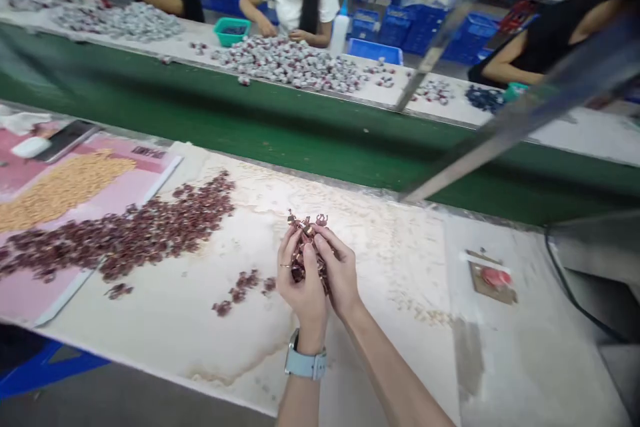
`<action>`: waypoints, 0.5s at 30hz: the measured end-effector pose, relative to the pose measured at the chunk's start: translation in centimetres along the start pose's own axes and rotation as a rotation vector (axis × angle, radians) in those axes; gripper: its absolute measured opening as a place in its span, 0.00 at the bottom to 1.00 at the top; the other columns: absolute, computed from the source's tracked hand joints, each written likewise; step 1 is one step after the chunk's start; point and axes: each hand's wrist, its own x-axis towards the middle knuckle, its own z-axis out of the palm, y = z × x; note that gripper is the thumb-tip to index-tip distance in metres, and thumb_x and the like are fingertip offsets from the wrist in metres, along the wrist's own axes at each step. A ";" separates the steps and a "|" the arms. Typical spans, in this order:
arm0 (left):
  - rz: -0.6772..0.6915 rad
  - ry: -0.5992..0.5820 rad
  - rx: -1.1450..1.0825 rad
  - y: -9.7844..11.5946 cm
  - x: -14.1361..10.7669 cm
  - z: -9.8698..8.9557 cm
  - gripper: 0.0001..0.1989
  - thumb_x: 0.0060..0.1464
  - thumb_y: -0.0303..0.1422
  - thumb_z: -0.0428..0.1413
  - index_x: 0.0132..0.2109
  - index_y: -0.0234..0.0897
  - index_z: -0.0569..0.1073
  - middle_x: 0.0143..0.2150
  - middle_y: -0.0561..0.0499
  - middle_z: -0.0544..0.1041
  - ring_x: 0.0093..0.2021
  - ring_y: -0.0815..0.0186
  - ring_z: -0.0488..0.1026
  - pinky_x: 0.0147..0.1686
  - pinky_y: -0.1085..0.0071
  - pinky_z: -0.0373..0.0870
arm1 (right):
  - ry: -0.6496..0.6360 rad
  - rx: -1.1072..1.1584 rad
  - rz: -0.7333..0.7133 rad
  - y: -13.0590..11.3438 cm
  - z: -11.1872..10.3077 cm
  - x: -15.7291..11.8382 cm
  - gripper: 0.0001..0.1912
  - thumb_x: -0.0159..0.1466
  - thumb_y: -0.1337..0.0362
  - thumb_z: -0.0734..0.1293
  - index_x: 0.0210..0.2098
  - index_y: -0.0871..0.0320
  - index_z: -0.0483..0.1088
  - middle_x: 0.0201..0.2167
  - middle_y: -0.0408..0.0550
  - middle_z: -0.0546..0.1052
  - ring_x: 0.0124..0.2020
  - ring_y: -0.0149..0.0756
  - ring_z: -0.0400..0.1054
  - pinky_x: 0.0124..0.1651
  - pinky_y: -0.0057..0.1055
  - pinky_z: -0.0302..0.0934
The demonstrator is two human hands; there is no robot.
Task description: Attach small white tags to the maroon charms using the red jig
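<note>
Brown pieces (299, 271) cupped between the palms are partly hidden by fingers (311, 267).

Held pieces (299, 271) look glossy (almost metallic); the tabletop (165, 320), matt.

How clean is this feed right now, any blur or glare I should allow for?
Head view: frame edges smeared, worst on the metal bar at right; hands fairly readable, small pieces between them soft; pale tabletop bright, no glare hiding the hands.

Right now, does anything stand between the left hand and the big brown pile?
Nothing visible stands between the left hand and the brown pile; a few loose brown pieces lie on the table, just on the near side of that path.
</note>
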 end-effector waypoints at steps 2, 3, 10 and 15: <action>-0.007 -0.057 -0.020 1.3 -3.7 2.1 0.18 0.66 0.40 0.57 0.56 0.33 0.76 0.61 0.41 0.75 0.62 0.58 0.73 0.65 0.48 0.68 | 0.056 0.013 -0.026 -1.8 -4.1 -1.4 0.14 0.64 0.55 0.72 0.47 0.53 0.82 0.54 0.49 0.80 0.57 0.46 0.73 0.63 0.43 0.67; -0.012 -0.085 -0.028 2.1 -5.9 3.1 0.18 0.66 0.41 0.57 0.56 0.34 0.76 0.60 0.41 0.75 0.62 0.58 0.73 0.65 0.48 0.68 | 0.084 0.016 -0.039 -2.8 -6.3 -2.3 0.14 0.65 0.55 0.72 0.47 0.53 0.82 0.54 0.49 0.80 0.57 0.46 0.73 0.63 0.43 0.67; -0.073 -0.335 -0.069 7.3 -24.6 8.5 0.17 0.66 0.39 0.58 0.57 0.36 0.77 0.61 0.43 0.75 0.63 0.59 0.73 0.64 0.52 0.70 | 0.338 -0.002 -0.118 -9.2 -23.6 -12.4 0.11 0.66 0.58 0.72 0.45 0.51 0.82 0.50 0.47 0.81 0.55 0.44 0.74 0.62 0.39 0.67; -0.125 -0.520 -0.037 9.8 -38.2 10.2 0.14 0.65 0.37 0.58 0.56 0.44 0.78 0.61 0.50 0.76 0.62 0.67 0.73 0.63 0.72 0.70 | 0.541 0.016 -0.109 -11.4 -35.0 -21.1 0.11 0.67 0.57 0.71 0.45 0.52 0.82 0.49 0.49 0.82 0.54 0.44 0.75 0.60 0.39 0.69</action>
